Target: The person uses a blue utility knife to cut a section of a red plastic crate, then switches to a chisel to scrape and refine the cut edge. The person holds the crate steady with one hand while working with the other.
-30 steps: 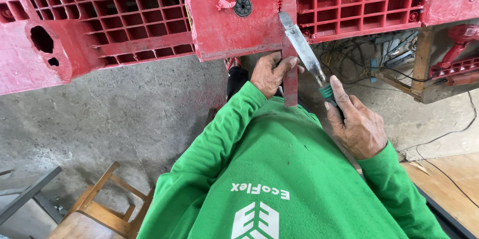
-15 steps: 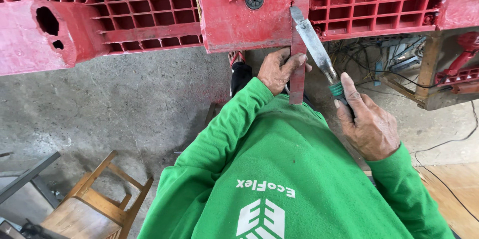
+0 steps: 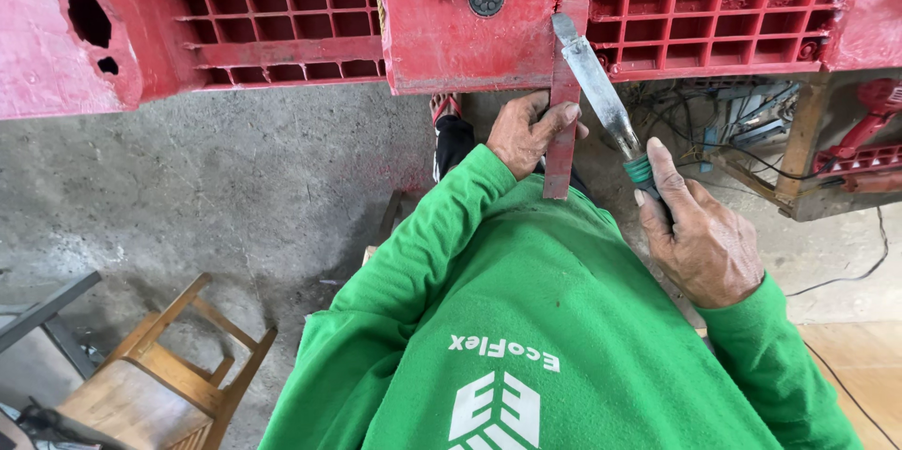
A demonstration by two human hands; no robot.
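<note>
Both hands were busy: my left hand (image 3: 526, 135) gripped a red strip (image 3: 561, 131) against the red pallet (image 3: 470, 27), my right hand (image 3: 700, 243) closed round a knife (image 3: 597, 88). Its blade lay on the strip's top; the strip hung there, not yet cut free, I judged.

Grey concrete floor (image 3: 235, 187), rough and stained. Wooden chair (image 3: 164, 370) stands on it, below-left of the red plastic pallet (image 3: 282, 27). Dark metal bar (image 3: 42, 309) just left of the chair. Under the pallet's right end: tangle of cables (image 3: 714, 126), wooden frame (image 3: 803, 154). Black cord (image 3: 850, 276) trails across the floor below that frame.
</note>
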